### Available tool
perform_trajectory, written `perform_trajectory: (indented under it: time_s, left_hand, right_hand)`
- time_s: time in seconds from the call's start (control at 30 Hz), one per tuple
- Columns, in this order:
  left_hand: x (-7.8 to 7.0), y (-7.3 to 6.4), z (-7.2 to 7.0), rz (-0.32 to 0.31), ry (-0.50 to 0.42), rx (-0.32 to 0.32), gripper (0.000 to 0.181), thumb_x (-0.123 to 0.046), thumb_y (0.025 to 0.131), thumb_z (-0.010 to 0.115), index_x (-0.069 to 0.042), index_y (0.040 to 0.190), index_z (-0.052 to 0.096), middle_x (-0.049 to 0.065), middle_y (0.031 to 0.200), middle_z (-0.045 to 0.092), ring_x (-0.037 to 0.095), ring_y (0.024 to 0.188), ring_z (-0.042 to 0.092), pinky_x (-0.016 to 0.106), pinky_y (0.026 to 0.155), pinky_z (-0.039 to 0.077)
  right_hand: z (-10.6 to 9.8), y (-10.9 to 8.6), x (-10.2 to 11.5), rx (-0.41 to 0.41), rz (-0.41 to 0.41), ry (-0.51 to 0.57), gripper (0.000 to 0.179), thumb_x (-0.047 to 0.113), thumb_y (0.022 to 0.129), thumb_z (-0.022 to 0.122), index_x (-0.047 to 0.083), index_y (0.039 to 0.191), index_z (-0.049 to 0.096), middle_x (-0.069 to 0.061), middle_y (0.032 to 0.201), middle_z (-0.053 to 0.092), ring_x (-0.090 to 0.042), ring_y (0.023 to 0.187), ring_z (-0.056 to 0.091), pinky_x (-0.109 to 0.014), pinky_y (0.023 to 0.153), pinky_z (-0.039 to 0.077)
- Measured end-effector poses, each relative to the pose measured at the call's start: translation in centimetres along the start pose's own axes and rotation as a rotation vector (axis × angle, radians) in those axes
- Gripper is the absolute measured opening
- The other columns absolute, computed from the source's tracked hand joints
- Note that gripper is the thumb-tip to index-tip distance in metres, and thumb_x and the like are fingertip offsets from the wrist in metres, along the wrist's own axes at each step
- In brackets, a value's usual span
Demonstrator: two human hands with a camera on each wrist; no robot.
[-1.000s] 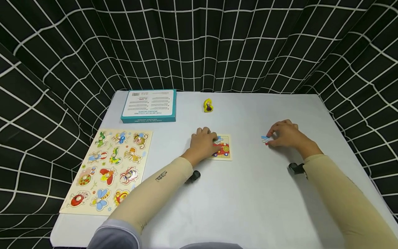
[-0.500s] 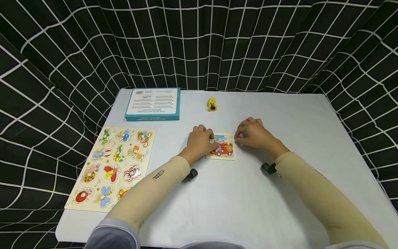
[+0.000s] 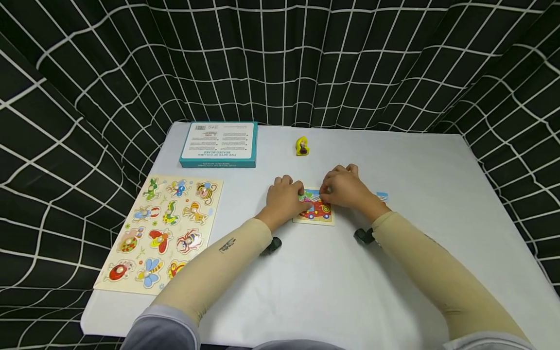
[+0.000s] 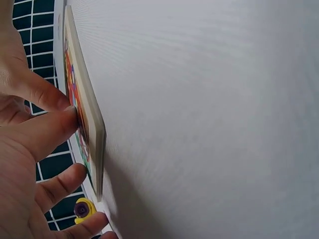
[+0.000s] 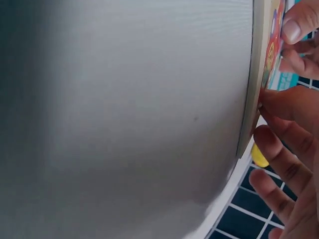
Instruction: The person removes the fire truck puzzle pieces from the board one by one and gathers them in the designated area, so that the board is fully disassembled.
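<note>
A small square jigsaw puzzle board (image 3: pixel 318 214) with a red vehicle picture lies on the white table. At its left side my left hand (image 3: pixel 284 199) grips it, thumb on the picture, fingers around the far left corner. My right hand (image 3: pixel 345 188) is at the board's right side. Its thumb and index fingertips (image 5: pixel 269 99) pinch together at the picture, on a puzzle piece mostly hidden by them. A loose blue puzzle piece (image 3: pixel 382 196) lies right of the right wrist, partly behind the sleeve.
A large wooden insect puzzle board (image 3: pixel 144 250) lies at the left, partly under the left sleeve. Behind it is a teal and white box (image 3: pixel 218 143). A small yellow figure piece (image 3: pixel 302 146) sits at the back middle. A black gridded curtain (image 3: pixel 280 63) surrounds the table.
My right hand has moved left from beside the loose blue piece to the puzzle board's right side. My left hand has stayed on the board. The view has shifted slightly.
</note>
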State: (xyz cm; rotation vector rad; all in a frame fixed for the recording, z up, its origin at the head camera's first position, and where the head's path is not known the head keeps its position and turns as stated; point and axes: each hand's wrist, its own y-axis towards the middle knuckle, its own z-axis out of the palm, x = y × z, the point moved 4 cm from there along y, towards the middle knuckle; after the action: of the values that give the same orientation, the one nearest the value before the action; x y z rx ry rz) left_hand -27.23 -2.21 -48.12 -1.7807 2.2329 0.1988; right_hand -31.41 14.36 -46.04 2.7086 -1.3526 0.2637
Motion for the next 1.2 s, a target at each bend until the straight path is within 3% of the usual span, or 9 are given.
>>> perform_trajectory:
  time_s: [0.23, 0.37, 0.5, 0.9, 1.03, 1.2]
  left_hand:
    - [0.1, -0.5, 0.2, 0.011, 0.015, 0.015, 0.043, -0.06, 0.082, 0.07, -0.022, 0.101, 0.061, 0.004, 0.108, 0.047, 0.023, 0.098, 0.039, 0.037, 0.077, 0.039]
    - [0.0, -0.6, 0.1, 0.024, 0.003, 0.011, 0.042, -0.057, 0.082, 0.071, -0.021, 0.101, 0.061, 0.004, 0.106, 0.047, 0.023, 0.097, 0.039, 0.037, 0.076, 0.039]
    - [-0.1, -0.3, 0.0, 0.025, 0.004, 0.006, 0.043, -0.058, 0.082, 0.071, -0.022, 0.102, 0.06, 0.004, 0.106, 0.046, 0.023, 0.096, 0.039, 0.036, 0.076, 0.039]
    - [-0.2, -0.1, -0.1, 0.025, 0.008, -0.01, 0.044, -0.059, 0.082, 0.071, -0.022, 0.103, 0.061, 0.003, 0.107, 0.046, 0.022, 0.098, 0.038, 0.035, 0.077, 0.039]
    - [-0.1, -0.1, -0.1, 0.025, 0.01, -0.013, 0.044, -0.059, 0.082, 0.071, -0.022, 0.102, 0.061, 0.003, 0.108, 0.046, 0.023, 0.098, 0.039, 0.036, 0.077, 0.039]
    - [-0.1, -0.2, -0.1, 0.029, 0.006, -0.011, 0.044, -0.059, 0.082, 0.07, -0.021, 0.103, 0.061, 0.005, 0.112, 0.047, 0.024, 0.1, 0.039, 0.036, 0.078, 0.039]
  right_hand:
    - [0.3, 0.3, 0.5, -0.037, -0.005, -0.045, 0.019, 0.035, 0.073, 0.079, 0.029, 0.064, 0.063, 0.001, 0.104, 0.063, -0.031, 0.119, 0.039, -0.062, 0.097, 0.014]
    - [-0.1, 0.3, 0.5, -0.067, 0.009, -0.084, 0.02, 0.037, 0.07, 0.079, 0.031, 0.064, 0.061, 0.002, 0.107, 0.062, -0.029, 0.12, 0.036, -0.062, 0.099, 0.012]
    - [-1.0, -0.2, -0.2, -0.084, 0.009, -0.055, 0.018, 0.037, 0.07, 0.08, 0.03, 0.065, 0.063, 0.001, 0.109, 0.063, -0.029, 0.12, 0.037, -0.062, 0.099, 0.012]
    - [-2.6, -6.1, -9.7, -0.042, 0.164, 0.104, 0.015, 0.021, 0.072, 0.08, 0.025, 0.066, 0.067, -0.006, 0.112, 0.065, -0.035, 0.118, 0.037, -0.065, 0.095, 0.007]
    - [-2.2, -7.2, -11.4, -0.046, 0.189, 0.15, 0.016, 0.017, 0.073, 0.08, 0.025, 0.066, 0.068, -0.007, 0.111, 0.064, -0.035, 0.117, 0.036, -0.064, 0.093, 0.007]
    - [-1.8, -7.5, -12.0, -0.039, 0.189, 0.153, 0.016, 0.019, 0.074, 0.082, 0.025, 0.067, 0.069, -0.007, 0.113, 0.064, -0.035, 0.119, 0.036, -0.063, 0.094, 0.007]
